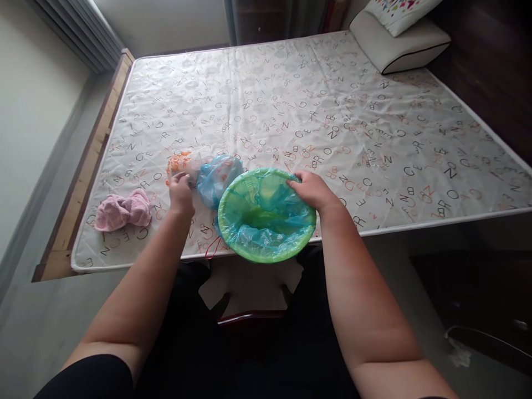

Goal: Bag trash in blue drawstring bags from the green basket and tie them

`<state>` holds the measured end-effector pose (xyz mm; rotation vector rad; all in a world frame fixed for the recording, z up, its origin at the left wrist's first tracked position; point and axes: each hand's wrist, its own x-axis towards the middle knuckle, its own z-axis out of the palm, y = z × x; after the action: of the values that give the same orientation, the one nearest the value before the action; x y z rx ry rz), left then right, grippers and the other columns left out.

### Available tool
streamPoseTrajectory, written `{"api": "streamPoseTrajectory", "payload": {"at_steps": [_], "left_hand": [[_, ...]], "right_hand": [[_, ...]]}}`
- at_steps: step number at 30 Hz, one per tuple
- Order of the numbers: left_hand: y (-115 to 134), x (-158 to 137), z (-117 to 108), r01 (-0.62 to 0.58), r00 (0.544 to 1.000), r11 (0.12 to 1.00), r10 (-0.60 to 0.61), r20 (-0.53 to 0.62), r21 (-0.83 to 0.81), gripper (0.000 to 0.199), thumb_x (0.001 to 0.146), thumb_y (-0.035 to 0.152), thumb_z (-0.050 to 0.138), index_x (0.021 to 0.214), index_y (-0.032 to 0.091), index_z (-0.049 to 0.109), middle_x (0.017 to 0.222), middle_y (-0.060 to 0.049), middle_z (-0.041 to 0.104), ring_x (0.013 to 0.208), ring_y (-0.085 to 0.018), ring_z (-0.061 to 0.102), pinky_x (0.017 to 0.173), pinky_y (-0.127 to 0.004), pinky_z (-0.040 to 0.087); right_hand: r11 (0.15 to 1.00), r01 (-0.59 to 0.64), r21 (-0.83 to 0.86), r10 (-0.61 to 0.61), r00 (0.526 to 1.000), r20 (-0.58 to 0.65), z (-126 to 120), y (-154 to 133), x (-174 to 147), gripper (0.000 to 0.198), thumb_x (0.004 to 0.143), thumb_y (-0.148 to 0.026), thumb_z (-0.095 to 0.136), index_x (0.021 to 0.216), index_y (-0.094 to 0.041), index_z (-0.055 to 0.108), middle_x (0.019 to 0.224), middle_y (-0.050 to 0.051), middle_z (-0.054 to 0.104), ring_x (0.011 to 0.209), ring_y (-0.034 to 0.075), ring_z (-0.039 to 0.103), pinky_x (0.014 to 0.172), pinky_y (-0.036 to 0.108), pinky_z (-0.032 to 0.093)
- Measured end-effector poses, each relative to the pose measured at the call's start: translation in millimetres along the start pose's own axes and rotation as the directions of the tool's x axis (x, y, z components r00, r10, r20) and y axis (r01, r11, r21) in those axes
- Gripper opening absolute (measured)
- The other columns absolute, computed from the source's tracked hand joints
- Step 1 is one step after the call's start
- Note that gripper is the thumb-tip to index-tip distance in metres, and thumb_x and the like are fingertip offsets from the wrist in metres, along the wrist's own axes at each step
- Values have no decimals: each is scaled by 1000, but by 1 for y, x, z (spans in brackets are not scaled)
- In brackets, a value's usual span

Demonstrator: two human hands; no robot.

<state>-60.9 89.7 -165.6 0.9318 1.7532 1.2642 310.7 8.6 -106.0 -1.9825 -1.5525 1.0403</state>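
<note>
A round green wastebasket (pixel 267 257), lined with a thin blue plastic bag (pixel 270 235), tilts with its mouth toward me at the mattress edge. My right hand (pixel 313 191) is closed on its right rim, the thumb and fingers over the lining. Further left, my left hand (pixel 181 194) has its fingers curled against a clear plastic bag with orange print (pixel 180 162); the fingertips are partly hidden. Between that hand and the wastebasket lies a crumpled blue plastic bag (pixel 218 177). A red loop of string (pixel 213 247) hangs beside the wastebasket.
Everything rests on a letter-printed mattress (pixel 266 116) in a wooden bed frame (pixel 108 113). A pink cloth (pixel 123 210) lies at left. A white cushion block (pixel 397 41) and a pillow (pixel 401 12) sit at the far right. Below me is a stool or chair (pixel 249 285).
</note>
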Motion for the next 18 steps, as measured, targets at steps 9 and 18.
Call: {"api": "streamPoseTrajectory", "payload": {"at_steps": [9,18], "left_hand": [[8,-91,37,-104,686,993,29,727,58,97,85,27,72,173,24,33,173,-15,45,153,-37,51,126,-52,45],[9,-93,30,-167,605,981,20,796,102,110,67,9,55,175,14,33,169,-14,50,147,-34,55,125,-47,47]], "right_hand": [[990,138,33,-134,833,538,-8,-61,-36,21,93,-24,54,101,-23,73,90,6,75,86,24,72,77,34,58],[899,-122,-420,366,736,569,90,-39,39,36,103,-24,57,138,-19,65,141,17,69,125,34,69,100,44,60]]}}
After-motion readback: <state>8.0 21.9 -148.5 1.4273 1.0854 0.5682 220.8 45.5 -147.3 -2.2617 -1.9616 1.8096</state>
